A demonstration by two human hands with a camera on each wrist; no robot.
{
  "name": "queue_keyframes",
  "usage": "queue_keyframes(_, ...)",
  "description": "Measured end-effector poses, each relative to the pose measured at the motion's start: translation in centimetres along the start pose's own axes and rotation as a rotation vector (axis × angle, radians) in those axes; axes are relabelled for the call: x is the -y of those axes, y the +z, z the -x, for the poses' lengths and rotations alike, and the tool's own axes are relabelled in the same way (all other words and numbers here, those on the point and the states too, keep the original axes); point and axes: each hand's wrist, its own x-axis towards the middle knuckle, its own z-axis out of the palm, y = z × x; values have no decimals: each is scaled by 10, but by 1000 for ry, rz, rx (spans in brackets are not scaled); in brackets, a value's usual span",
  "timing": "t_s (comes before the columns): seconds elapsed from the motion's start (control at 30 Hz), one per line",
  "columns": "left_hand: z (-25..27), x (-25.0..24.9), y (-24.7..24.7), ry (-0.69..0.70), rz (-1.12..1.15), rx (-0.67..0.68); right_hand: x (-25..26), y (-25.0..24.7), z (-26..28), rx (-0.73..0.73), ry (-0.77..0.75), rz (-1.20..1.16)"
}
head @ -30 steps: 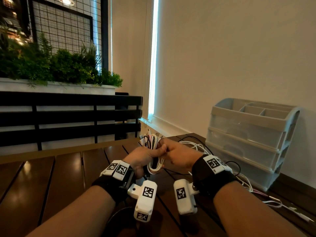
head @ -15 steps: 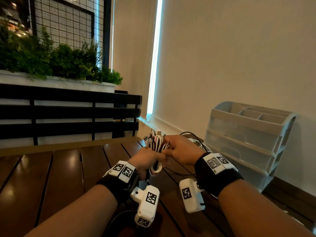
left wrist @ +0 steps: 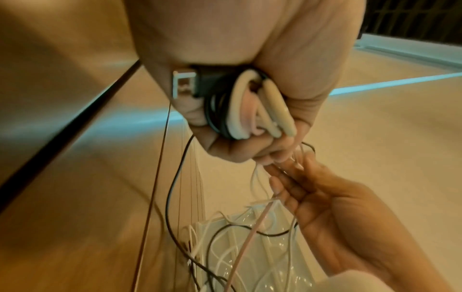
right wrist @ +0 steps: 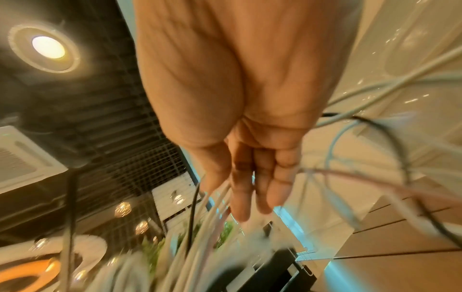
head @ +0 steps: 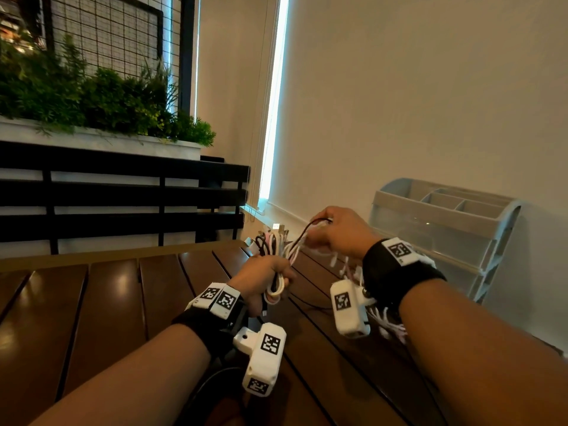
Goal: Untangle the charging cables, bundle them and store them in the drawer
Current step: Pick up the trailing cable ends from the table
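My left hand (head: 265, 277) grips a coiled bundle of white, pink and black charging cables (head: 274, 248) in a fist above the wooden table (head: 107, 302). In the left wrist view the cable loops (left wrist: 240, 110) and a USB plug (left wrist: 183, 83) stick out of the left hand (left wrist: 250, 152). Up and to the right, my right hand (head: 333, 232) pinches loose strands that lead from the bundle. Its fingers (right wrist: 250, 177) lie fairly straight, with cables running between them and the thumb. The right hand (left wrist: 325, 213) is close below the left fist. A light blue drawer organiser (head: 445, 229) stands against the wall, drawers closed.
More loose cable tails (head: 387, 324) trail over the table under my right wrist, in front of the organiser (left wrist: 250, 247). A dark slatted bench back (head: 123, 198) and a planter with green plants (head: 92, 96) stand beyond the table's far edge. The wall is on the right.
My right hand has left the left fist and moved up and right, drawing strands out of the bundle. The left hand keeps its grip and has stayed about where it was.
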Motion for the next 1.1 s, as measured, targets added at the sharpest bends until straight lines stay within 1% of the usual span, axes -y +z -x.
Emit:
queue_keyframes(0.03, -2, 0, -1, -16, 27, -11, 1, -6, -3, -44, 17, -56)
queue_keyframes(0.07, -2, 0, -2, -27, 55, -20, 1, -11, -5, -57, 44, -92)
queue_keyframes(0.1, -2, -1, -2, -34, 76, -24, 2, -15, -6, -39, 79, -88)
queue_keyframes(0.13, -2, -2, -3, -38, 85, -30, 3, -18, -5, 5, 114, -22)
queue_keyframes(0.2, -3, -2, -6, -42, 88, -30, 8, -21, 0, 89, 139, 209)
queue_keyframes(0.23, -5, -1, -8, -42, 84, -30, 10, -23, 1, 76, 106, 289)
queue_keyframes(0.27, -6, 0, -9, -40, 70, -28, 13, -24, 3, 41, 56, 292)
queue_keyframes(0.3, -7, 1, -9, -37, 55, -25, 17, -24, 5, 17, 1, 225)
queue_keyframes(0.33, -7, 2, -9, -33, 39, -22, 22, -22, 8, 24, -61, 138)
queue_keyframes(0.37, -8, 2, -8, -28, 22, -17, 26, -20, 12, 46, -131, 104)
queue_keyframes(0.4, -8, 3, -8, -25, 6, -10, 30, -15, 15, 74, -195, 171)
queue_keyframes(0.47, -7, 3, -7, -12, 1, 22, 29, 0, 16, 176, -261, 423)
queue_keyframes(0.5, -6, 3, -7, -8, 2, 53, 26, 7, 15, 232, -248, 522)
queue_keyframes(0.57, -2, 1, -6, -4, 6, 129, 17, 12, 10, 312, -190, 584)
queue_keyframes(0.67, 2, 0, -7, -17, 52, 236, 11, 7, 6, 477, -98, 530)
queue_keyframes(0.73, 2, -1, -7, -23, 78, 289, 8, 6, 9, 560, -112, 586)
queue_keyframes(0.8, 0, -1, -7, -33, 82, 337, 2, 8, 11, 552, -139, 594)
queue_keyframes(0.9, -3, 0, -9, -49, 101, 384, -9, 9, 10, 491, -159, 443)
queue_keyframes(1.03, -3, -2, -9, -39, 117, 370, -14, 7, 9, 572, -173, 230)
queue_keyframes(1.1, -4, -1, -10, -29, 107, 348, -13, 4, 7, 593, -163, 205)
